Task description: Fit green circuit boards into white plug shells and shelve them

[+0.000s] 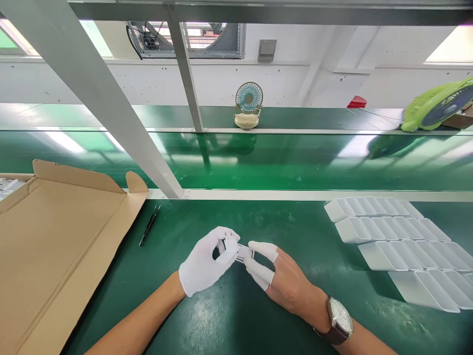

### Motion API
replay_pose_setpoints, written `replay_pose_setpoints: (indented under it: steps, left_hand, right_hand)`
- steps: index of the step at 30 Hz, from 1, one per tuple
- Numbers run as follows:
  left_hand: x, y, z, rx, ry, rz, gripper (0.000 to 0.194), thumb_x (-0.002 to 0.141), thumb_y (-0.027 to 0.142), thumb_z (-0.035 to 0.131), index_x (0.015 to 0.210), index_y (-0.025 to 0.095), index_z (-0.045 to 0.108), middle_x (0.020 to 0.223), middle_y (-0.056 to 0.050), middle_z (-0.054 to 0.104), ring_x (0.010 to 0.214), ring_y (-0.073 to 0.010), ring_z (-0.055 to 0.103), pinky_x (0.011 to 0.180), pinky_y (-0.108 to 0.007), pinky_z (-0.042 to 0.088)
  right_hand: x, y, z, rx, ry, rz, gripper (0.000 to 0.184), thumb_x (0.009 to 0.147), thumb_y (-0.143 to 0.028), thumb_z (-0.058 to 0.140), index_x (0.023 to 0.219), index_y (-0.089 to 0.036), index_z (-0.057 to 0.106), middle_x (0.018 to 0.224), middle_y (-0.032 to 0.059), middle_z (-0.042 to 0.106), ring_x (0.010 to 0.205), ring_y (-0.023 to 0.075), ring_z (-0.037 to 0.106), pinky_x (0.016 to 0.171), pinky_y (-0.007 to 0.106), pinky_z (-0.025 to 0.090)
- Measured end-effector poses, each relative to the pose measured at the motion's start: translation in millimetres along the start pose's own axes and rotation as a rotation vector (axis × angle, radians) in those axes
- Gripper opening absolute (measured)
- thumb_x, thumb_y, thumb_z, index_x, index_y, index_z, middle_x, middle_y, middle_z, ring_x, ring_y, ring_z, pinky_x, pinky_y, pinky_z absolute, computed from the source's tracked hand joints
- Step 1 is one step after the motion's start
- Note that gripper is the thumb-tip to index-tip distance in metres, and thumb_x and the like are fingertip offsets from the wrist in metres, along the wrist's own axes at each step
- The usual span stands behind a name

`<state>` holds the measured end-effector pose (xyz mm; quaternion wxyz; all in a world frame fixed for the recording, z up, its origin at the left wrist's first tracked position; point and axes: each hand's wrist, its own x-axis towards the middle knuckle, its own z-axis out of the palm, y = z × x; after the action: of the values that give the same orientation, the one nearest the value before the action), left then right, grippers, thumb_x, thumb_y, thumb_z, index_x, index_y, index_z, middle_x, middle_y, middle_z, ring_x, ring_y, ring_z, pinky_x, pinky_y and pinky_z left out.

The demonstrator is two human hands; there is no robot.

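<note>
In the middle of the head view, my left hand [209, 260], in a white glove, is closed on a small white plug adapter [231, 241] with what look like two short metal pins on top. My right hand [284, 276] wears white finger cots and a wristwatch. Its fingertips pinch a white block with dark edges [244, 253] right against the adapter. Whether the block and the adapter are one piece or two, I cannot tell; fingers cover much of both. Both hands are just above the green bench top [207, 320].
An open cardboard box [70, 231] fills the left side, with black tweezers [150, 226] beside it. White compartment trays [399, 246] overlap at right. Beyond the metal rail [295, 195] lies a green belt-like surface [277, 167]. A small fan [249, 101] and a green fan [432, 106] stand behind; a slanted post [121, 113] crosses the upper left.
</note>
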<state>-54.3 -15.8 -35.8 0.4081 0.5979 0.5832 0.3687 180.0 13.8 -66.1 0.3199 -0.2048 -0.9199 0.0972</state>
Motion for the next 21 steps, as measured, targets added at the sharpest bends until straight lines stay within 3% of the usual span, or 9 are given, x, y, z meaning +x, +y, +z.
replay_pose_setpoints:
  steps: [5, 8, 11, 16, 21]
  left_hand:
    - [-1, 2, 10.8, -0.229, -0.045, -0.203, 0.026, 0.101, 0.043, 0.049, 0.105, 0.021, 0.061, 0.097, -0.006, 0.07, 0.083, -0.0177, 0.064, 0.071, -0.031, 0.051]
    - [1, 10, 11.3, -0.334, -0.081, -0.255, 0.03, 0.101, 0.047, 0.049, 0.105, 0.02, 0.062, 0.091, -0.006, 0.07, 0.075, -0.0155, 0.061, 0.065, -0.028, 0.047]
    - [6, 15, 8.5, -0.381, -0.1, -0.281, 0.031, 0.099, 0.048, 0.053, 0.105, 0.018, 0.061, 0.092, -0.005, 0.069, 0.067, -0.0114, 0.055, 0.06, -0.026, 0.045]
    - [10, 10, 3.3, -0.397, -0.188, -0.29, 0.03, 0.09, 0.04, 0.069, 0.108, 0.018, 0.061, 0.116, -0.009, 0.064, 0.074, -0.0114, 0.056, 0.055, -0.024, 0.044]
    - [10, -1, 0.9, -0.445, -0.216, -0.225, 0.028, 0.09, 0.037, 0.07, 0.109, 0.019, 0.06, 0.122, -0.009, 0.062, 0.077, -0.0115, 0.056, 0.054, -0.024, 0.044]
  right_hand:
    - [2, -2, 2, 0.035, 0.018, 0.001, 0.057, 0.088, 0.002, 0.06, 0.14, -0.018, 0.056, 0.136, 0.0163, 0.055, 0.12, 0.0263, 0.057, 0.096, 0.042, 0.056]
    - [4, -3, 2, 0.052, 0.007, 0.029, 0.055, 0.086, 0.003, 0.06, 0.136, -0.02, 0.06, 0.14, 0.0163, 0.052, 0.12, 0.0273, 0.057, 0.098, 0.045, 0.055]
    - [6, -2, 2, 0.07, -0.023, 0.047, 0.048, 0.088, -0.001, 0.062, 0.131, -0.021, 0.062, 0.142, 0.0159, 0.052, 0.119, 0.0267, 0.058, 0.098, 0.046, 0.054]
    - [7, 1, 6, 0.124, -0.018, 0.036, 0.035, 0.092, -0.007, 0.061, 0.123, -0.022, 0.064, 0.138, 0.0128, 0.058, 0.124, 0.0258, 0.057, 0.098, 0.044, 0.054]
    - [4, 1, 12, 0.323, 0.028, 0.247, 0.044, 0.094, -0.017, 0.063, 0.136, -0.029, 0.055, 0.138, 0.0093, 0.058, 0.124, 0.0231, 0.06, 0.103, 0.041, 0.055]
